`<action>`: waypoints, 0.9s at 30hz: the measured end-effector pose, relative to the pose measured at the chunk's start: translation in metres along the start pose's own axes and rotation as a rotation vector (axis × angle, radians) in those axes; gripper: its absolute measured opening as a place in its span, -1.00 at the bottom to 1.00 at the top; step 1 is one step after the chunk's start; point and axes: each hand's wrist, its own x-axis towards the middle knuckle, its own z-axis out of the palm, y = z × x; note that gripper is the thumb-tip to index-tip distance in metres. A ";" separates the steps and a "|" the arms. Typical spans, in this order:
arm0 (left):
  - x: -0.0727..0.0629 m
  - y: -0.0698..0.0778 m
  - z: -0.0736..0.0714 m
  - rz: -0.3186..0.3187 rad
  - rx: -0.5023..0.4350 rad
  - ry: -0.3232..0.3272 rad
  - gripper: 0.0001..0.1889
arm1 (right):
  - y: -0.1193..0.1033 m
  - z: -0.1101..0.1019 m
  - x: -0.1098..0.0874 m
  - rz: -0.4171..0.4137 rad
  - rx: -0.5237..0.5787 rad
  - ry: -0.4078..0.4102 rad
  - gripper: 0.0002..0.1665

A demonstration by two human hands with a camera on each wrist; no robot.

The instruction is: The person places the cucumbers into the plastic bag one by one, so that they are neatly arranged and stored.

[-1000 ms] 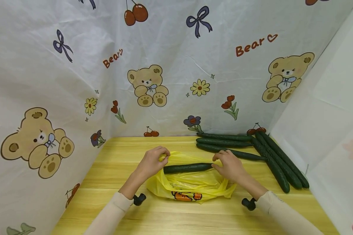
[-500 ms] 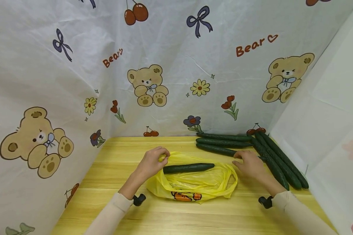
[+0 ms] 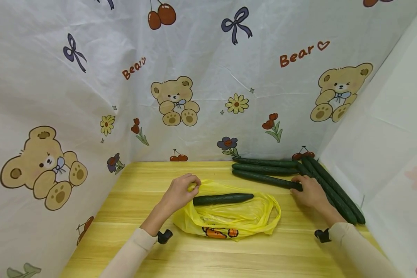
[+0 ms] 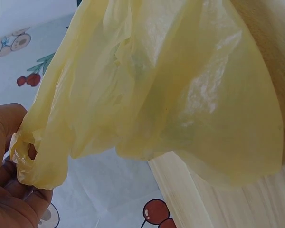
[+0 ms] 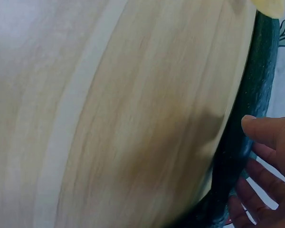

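Note:
My left hand [image 3: 181, 190] pinches the handle at the upper left of a yellow plastic bag [image 3: 229, 218]; the left wrist view shows the bag's handle [image 4: 42, 161] bunched between thumb and fingers. A dark green cucumber [image 3: 222, 199] lies across the bag's open mouth, its left end within the yellow film. At the right, my right hand [image 3: 309, 191] grips the right end of another cucumber [image 3: 264, 178], the front one of the back row. In the right wrist view, the thumb is on one side of this cucumber [image 5: 249, 90] and the fingers are along its other side, fingertips partly hidden.
Two more cucumbers [image 3: 264, 168] lie behind the gripped one, near the back wall. Several others [image 3: 337, 193] slant along the right side, partly covered by the right hand. Printed bear sheeting [image 3: 208, 135] encloses the wooden table [image 3: 229, 258].
My right hand has left the cucumber on the bag and moved right to the end of the front cucumber in the back row. My left hand has stayed on the bag handle.

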 end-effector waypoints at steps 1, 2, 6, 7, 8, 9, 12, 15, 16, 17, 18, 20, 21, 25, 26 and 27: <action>0.000 0.000 0.000 0.001 -0.002 0.001 -0.89 | 0.002 0.001 0.001 -0.002 0.004 -0.001 -0.43; 0.000 0.000 0.000 0.001 -0.004 0.003 -0.89 | 0.004 0.003 0.002 -0.004 0.005 -0.003 -0.41; 0.000 0.001 0.000 -0.002 -0.012 0.006 -0.89 | 0.011 0.013 0.005 -0.016 -0.008 -0.007 -0.35; -0.001 0.002 0.000 -0.004 -0.014 0.006 -0.89 | 0.012 0.016 0.006 -0.018 -0.013 -0.007 -0.34; -0.001 0.002 0.000 -0.005 -0.013 0.005 -0.88 | 0.013 0.017 0.006 -0.017 -0.021 -0.007 -0.33; -0.001 0.003 0.000 -0.006 -0.012 0.004 -0.89 | 0.013 0.018 0.006 -0.016 -0.029 -0.006 -0.33; -0.001 0.003 0.000 -0.005 -0.011 0.001 -0.89 | 0.013 0.020 0.007 -0.019 -0.044 0.005 -0.37; -0.002 0.003 0.000 -0.004 -0.010 0.001 -0.89 | 0.013 0.022 0.008 -0.025 -0.044 0.016 -0.42; -0.001 0.002 0.000 -0.003 -0.009 0.001 -0.89 | 0.013 0.022 0.008 -0.028 -0.045 0.020 -0.44; -0.001 0.002 0.000 -0.003 -0.009 0.000 -0.89 | 0.014 0.022 0.008 -0.028 -0.044 0.021 -0.45; -0.001 0.002 0.000 -0.002 -0.009 0.000 -0.88 | 0.014 0.022 0.008 -0.026 -0.043 0.021 -0.46; -0.001 0.003 -0.001 -0.001 -0.008 0.002 -0.88 | 0.013 0.021 0.007 -0.025 -0.044 0.025 -0.46; -0.001 0.003 -0.001 0.000 -0.009 0.003 -0.88 | 0.012 0.021 0.006 -0.026 -0.044 0.028 -0.47; 0.000 0.003 -0.002 -0.001 -0.008 0.003 -0.87 | 0.009 0.017 0.001 -0.042 -0.043 0.048 -0.49; 0.000 0.004 -0.002 -0.001 -0.010 0.000 -0.87 | 0.008 0.016 -0.001 -0.050 -0.044 0.052 -0.50; 0.000 0.004 -0.002 0.001 -0.011 -0.003 -0.87 | 0.007 0.015 -0.003 -0.059 -0.047 0.058 -0.50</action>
